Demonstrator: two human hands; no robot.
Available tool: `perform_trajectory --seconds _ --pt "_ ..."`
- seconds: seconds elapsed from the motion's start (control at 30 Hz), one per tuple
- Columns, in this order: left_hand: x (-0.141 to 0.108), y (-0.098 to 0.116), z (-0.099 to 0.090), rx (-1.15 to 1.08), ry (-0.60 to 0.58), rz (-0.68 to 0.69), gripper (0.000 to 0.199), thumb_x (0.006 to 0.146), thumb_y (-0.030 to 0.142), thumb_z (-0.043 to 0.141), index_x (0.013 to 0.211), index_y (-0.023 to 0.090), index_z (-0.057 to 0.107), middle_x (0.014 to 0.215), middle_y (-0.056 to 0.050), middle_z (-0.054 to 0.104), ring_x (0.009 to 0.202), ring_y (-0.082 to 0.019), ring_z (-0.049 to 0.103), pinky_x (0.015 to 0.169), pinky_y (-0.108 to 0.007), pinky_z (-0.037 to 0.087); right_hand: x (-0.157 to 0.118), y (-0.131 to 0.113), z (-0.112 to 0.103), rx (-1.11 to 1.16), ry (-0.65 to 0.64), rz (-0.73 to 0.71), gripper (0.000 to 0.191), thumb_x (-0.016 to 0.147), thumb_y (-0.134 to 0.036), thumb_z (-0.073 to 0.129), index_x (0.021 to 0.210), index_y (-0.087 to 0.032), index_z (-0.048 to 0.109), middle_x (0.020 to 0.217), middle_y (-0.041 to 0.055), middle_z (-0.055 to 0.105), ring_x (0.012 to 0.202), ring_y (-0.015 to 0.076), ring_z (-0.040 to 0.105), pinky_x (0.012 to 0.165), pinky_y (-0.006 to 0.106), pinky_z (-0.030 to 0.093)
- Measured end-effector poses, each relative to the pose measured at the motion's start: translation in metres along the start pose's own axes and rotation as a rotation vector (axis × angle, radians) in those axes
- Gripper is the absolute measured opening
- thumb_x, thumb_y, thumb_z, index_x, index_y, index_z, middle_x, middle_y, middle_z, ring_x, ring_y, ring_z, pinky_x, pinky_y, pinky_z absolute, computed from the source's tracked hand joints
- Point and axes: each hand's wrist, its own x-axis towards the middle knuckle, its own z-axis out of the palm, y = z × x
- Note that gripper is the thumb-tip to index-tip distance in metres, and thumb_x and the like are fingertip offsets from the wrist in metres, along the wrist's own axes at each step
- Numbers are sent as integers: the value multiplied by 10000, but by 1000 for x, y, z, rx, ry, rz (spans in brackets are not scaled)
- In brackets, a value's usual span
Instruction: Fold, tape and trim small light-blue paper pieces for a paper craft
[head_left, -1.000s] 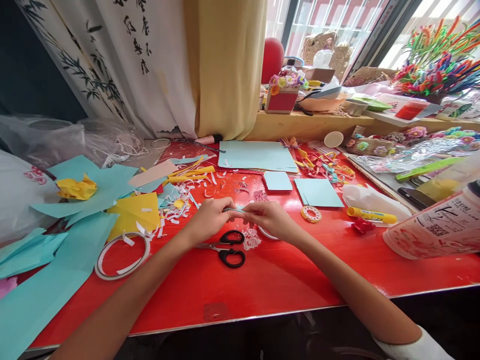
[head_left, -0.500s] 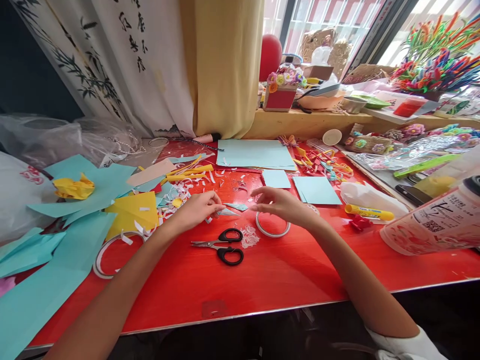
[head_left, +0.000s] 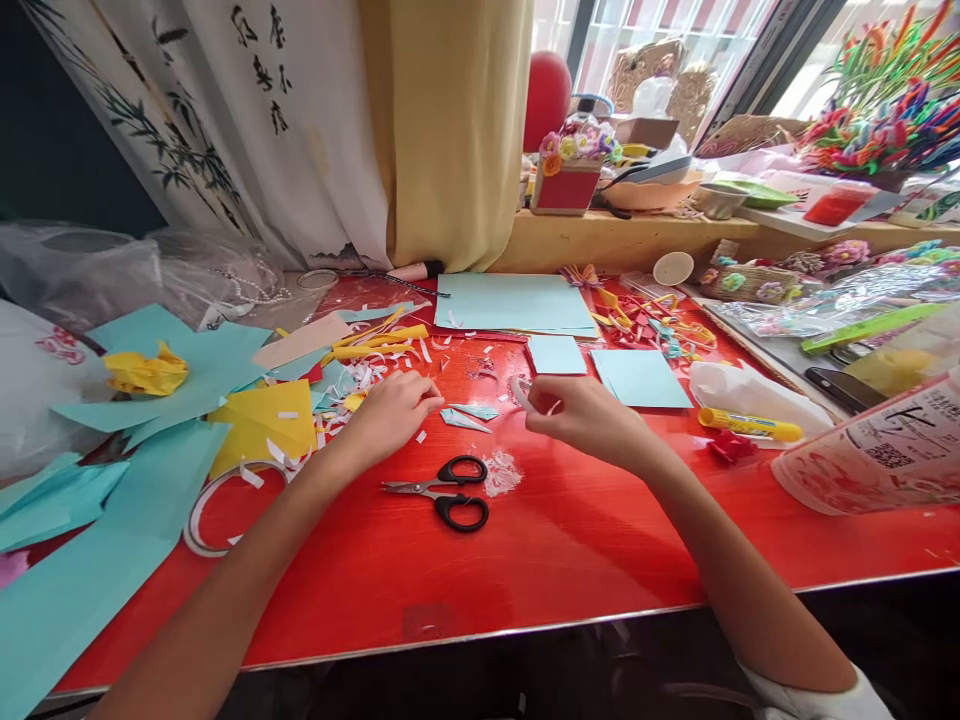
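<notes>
My right hand (head_left: 581, 415) is closed around a white tape roll (head_left: 521, 393), which is tilted up off the table and mostly hidden by the fingers. My left hand (head_left: 397, 415) has its thumb and fingers pressed together beside two narrow folded light-blue paper pieces (head_left: 465, 418); whether anything is between the fingertips cannot be seen. Nearer the front, black-handled scissors (head_left: 442, 490) lie with their blades pointing left. Clear crumpled scraps (head_left: 501, 473) lie just right of the scissors.
Blue sheets (head_left: 517, 305) and small blue squares (head_left: 641, 378) lie behind my hands. Blue and yellow paper (head_left: 266, 425), shreds and another tape roll (head_left: 196, 520) are at left. A glue stick (head_left: 750, 425) and a large cup (head_left: 877, 450) stand or lie at right.
The tape roll that lay flat under my right hand is now gripped and raised on edge. My left hand has drawn slightly left, off the folded paper pieces.
</notes>
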Motion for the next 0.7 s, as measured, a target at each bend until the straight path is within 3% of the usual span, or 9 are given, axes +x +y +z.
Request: perform_trajectory --seconds 0.13,0.23,0.4,0.5,0.6,0.7 --pt "0 -5 5 30 -37 48 239 845 305 399 899 181 596 917 -55 586 903 -210 478 822 -348 366 1 -3 0 389 89 -18 147 711 -183 487 637 -185 359 571 -47 443 516 76 453 498 212 319" --pt "-1 -7 12 72 -77 137 263 835 297 421 1014 214 596 948 -62 554 944 -219 448 847 -365 351 3 -3 3 546 165 -23 126 708 -146 478 643 -186 378 527 -55 438 474 73 443 485 215 335" --pt "-4 0 4 20 -175 149 209 815 315 455 831 206 631 909 -52 569 924 -216 460 841 -371 349 4 -3 4 764 161 -90 116 704 -115 455 646 -180 379 655 -19 570 445 60 448 470 225 356" --pt "-5 10 -7 -109 -37 110 220 836 318 424 848 189 602 907 -40 578 905 -190 493 835 -346 369 2 -5 7 783 103 -136 121 685 -93 448 631 -175 379 684 -10 594 441 50 409 440 213 325" --pt "-8 24 -12 -295 144 101 246 853 343 415 1001 207 557 992 -28 568 906 -154 521 798 -291 406 -1 -10 13 678 -17 -182 135 674 -101 468 589 -168 386 634 -12 565 500 64 419 456 209 311" --pt "-13 37 -12 -462 144 140 265 852 355 437 1076 253 534 1038 -6 577 924 -132 541 751 -242 433 -3 -14 17 544 -131 -260 159 675 -107 475 564 -166 377 618 -16 546 547 74 434 495 218 321"
